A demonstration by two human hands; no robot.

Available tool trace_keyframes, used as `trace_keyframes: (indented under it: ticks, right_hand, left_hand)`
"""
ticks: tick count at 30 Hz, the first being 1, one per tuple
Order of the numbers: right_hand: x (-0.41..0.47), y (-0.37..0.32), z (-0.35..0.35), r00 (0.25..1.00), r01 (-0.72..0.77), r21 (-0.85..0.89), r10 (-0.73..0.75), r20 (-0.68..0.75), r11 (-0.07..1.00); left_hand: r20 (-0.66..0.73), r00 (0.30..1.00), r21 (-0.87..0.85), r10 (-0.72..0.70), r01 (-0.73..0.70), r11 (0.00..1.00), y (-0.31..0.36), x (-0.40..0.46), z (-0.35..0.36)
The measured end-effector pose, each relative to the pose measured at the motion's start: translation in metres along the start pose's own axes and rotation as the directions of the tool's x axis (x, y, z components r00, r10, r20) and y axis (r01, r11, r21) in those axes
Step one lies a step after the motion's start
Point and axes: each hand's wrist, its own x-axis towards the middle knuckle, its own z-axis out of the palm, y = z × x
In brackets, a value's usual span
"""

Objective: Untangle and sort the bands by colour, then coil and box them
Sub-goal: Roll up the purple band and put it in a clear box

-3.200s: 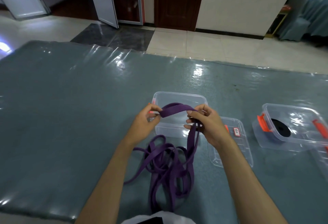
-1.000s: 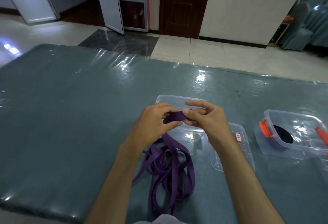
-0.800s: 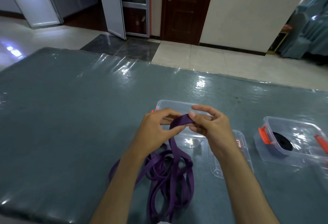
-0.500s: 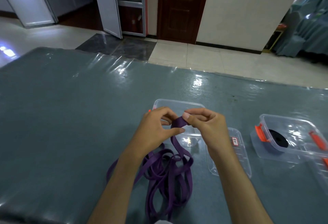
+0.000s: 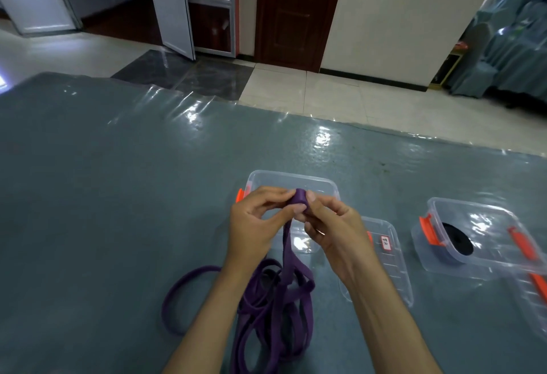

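A long purple band [image 5: 284, 299] lies in loose loops on the grey-green table, one strand rising to my hands. Its end is rolled into a small tight coil [image 5: 300, 200]. My left hand [image 5: 254, 225] and my right hand [image 5: 331, 228] both pinch that coil between thumb and fingers, just above a clear open box [image 5: 296, 179] with an orange latch. A second clear box [image 5: 485, 243] at the right holds a coiled black band [image 5: 457, 242].
A clear lid [image 5: 387, 264] with a red label lies flat to the right of my right wrist. Another orange-latched lid [image 5: 535, 288] shows at the far right edge. The table's far edge meets tiled floor and doors beyond.
The flat end of the purple band has been rolled into a small coil between my fingertips. My hands came closer together, and a loop of band spread out to the left.
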Motion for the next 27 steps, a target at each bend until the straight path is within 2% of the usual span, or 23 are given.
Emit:
trace_keyframes:
  ticks: [2,5,9,12,16,20,24,27]
  right_hand:
    - [0.005,0.001,0.0,1.0,-0.001,0.004,0.001,0.018,1.0]
    - [0.01,0.002,0.003,1.0,-0.012,0.038,0.012,0.006,0.999]
    - [0.014,-0.001,0.007,1.0,-0.022,-0.075,0.022,0.009,0.997]
    - [0.017,-0.004,0.005,0.99,0.134,-0.182,-0.138,-0.008,0.974]
    - [0.019,-0.011,0.0,0.923,0.385,-0.179,-0.372,0.102,0.906]
    - [0.018,-0.015,-0.003,0.889,0.45,-0.171,-0.42,0.183,0.877]
    - [0.014,-0.011,0.004,0.869,0.495,-0.173,-0.482,0.114,0.851]
    - [0.01,-0.007,0.009,0.866,0.499,-0.16,-0.49,0.098,0.852]
  left_hand:
    - [-0.002,1.0,0.023,0.011,-0.011,1.0,-0.005,0.003,0.002]
    - [0.099,0.994,0.153,0.038,-0.053,0.987,-0.009,0.011,-0.004]
    - [0.147,0.989,0.225,0.023,-0.056,0.973,-0.012,0.021,-0.01]
    - [0.143,0.99,0.209,-0.016,-0.015,0.978,-0.011,0.023,-0.008]
    - [0.195,0.978,0.129,-0.069,0.044,0.991,-0.005,0.025,-0.004]
    - [0.277,0.959,0.055,-0.064,0.05,0.997,-0.002,0.027,-0.006]
    - [0.282,0.958,0.01,-0.044,0.043,0.999,-0.002,0.025,-0.007]
    - [0.179,0.982,-0.114,-0.068,0.089,0.989,0.007,0.026,-0.011]
